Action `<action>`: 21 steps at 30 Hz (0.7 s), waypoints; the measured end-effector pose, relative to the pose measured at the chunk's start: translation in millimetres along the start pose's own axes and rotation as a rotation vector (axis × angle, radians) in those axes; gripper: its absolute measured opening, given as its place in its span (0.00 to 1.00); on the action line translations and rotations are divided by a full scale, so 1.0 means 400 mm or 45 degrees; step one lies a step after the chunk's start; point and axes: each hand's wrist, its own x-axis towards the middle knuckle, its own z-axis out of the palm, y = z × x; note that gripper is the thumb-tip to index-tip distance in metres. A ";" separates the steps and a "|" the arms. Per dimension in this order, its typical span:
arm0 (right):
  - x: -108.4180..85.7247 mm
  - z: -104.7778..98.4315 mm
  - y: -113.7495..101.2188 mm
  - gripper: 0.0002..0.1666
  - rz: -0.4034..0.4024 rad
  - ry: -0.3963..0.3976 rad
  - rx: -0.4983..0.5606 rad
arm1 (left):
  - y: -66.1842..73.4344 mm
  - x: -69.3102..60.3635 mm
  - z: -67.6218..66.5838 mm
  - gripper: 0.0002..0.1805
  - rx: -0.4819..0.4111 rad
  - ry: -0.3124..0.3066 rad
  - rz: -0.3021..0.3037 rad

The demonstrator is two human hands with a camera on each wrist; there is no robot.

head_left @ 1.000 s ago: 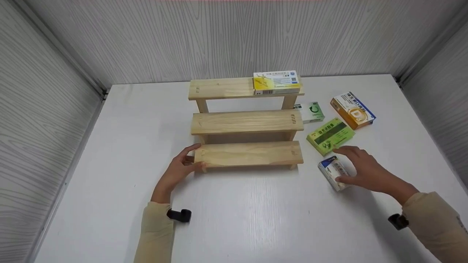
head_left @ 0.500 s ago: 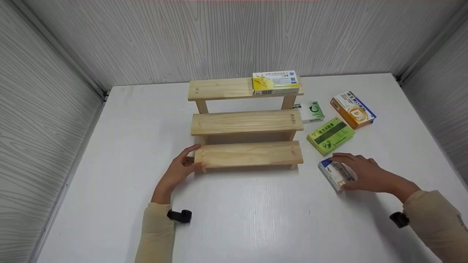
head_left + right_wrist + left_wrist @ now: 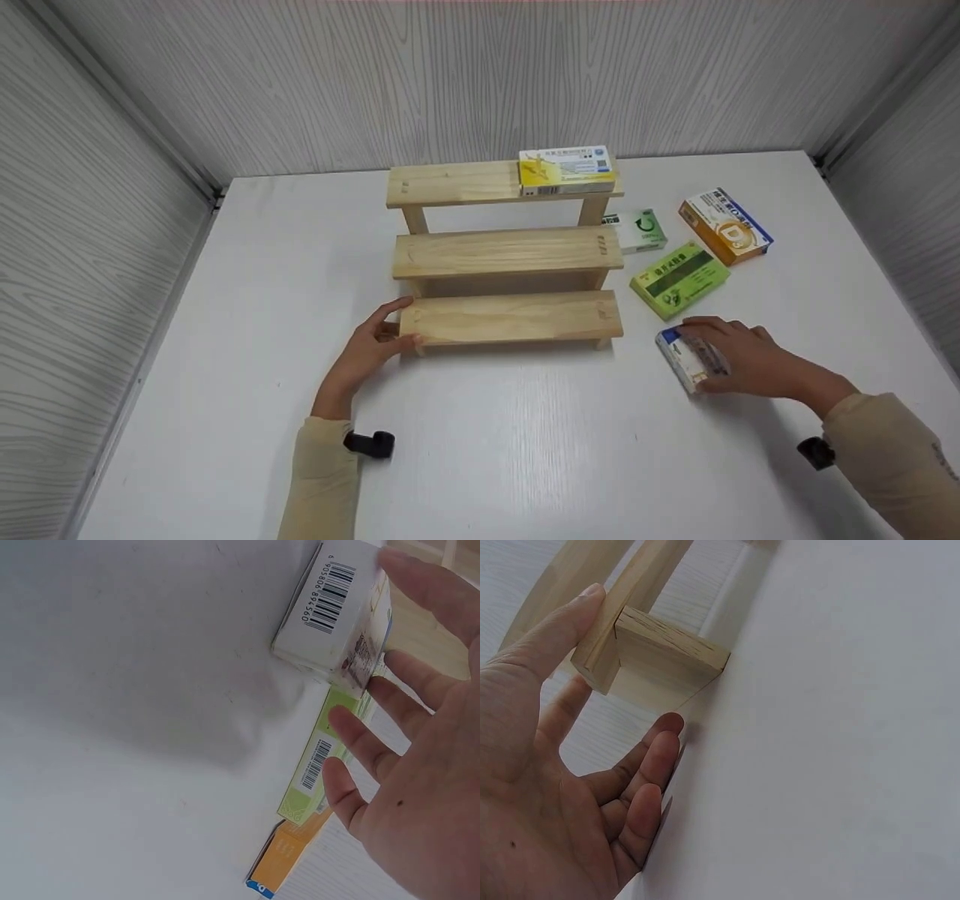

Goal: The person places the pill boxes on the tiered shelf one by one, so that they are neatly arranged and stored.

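My left hand pinches the left end of the lowest step of a three-tier wooden display stand. In the left wrist view, the thumb lies on one edge of the step, the index finger is partly hidden behind it, and the other fingers are loosely bent. Over at the right, my right hand holds a small white-and-blue medicine box between thumb and fingers. That box lies on the table; its barcode end shows in the right wrist view.
On the top step lies a yellow-and-white medicine box. Right of the stand are a green box, an orange-and-white vitamin D box and a white-and-green box partly behind the stand. Grey wood-grain panels wall the white table.
The right hand has come down onto the white-and-blue box, its thumb and fingers closing in on the sides. The left hand stays on the stand.
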 end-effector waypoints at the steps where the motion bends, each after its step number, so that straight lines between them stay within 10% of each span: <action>1: 0.000 0.001 -0.001 0.50 0.011 0.004 0.005 | -0.011 0.007 0.001 0.37 -0.007 0.002 0.003; 21: -0.004 -0.013 0.013 0.37 0.045 -0.009 -0.015 | -0.041 0.023 -0.001 0.37 -0.012 -0.008 0.037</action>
